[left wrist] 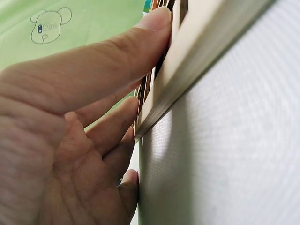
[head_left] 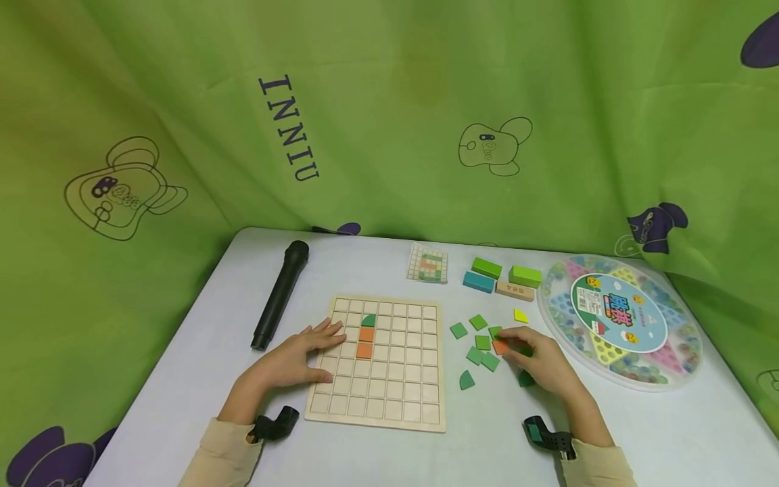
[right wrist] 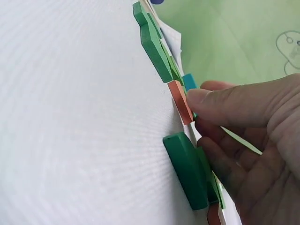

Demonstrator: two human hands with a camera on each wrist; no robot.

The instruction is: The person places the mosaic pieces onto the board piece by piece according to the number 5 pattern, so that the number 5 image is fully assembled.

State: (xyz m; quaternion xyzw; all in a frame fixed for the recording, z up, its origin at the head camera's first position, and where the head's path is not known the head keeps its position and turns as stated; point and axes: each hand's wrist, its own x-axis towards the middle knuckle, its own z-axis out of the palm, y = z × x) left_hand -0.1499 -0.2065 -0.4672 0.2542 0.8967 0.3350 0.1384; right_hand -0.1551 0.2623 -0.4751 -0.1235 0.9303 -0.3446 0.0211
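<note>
Wrist straps frame our view: our right hand (head_left: 541, 362) pinches an orange tile (head_left: 500, 346) among green ones on the bench (head_left: 182, 379), right of the grid board (head_left: 389, 399), which our flat, relaxed left hand (head_left: 298, 355) steadies.

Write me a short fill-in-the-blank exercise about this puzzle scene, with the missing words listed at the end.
1. The left hand rests flat on the wooden grid board, which already holds one green piece and ____ orange squares.
2. The right hand touches an ____ tile among the loose green pieces on the table.
3. The black microphone lies to the ____ of the board.
4. Near the loose tiles lies a single ____ piece.

Missing words: two; orange; left; yellow
</note>
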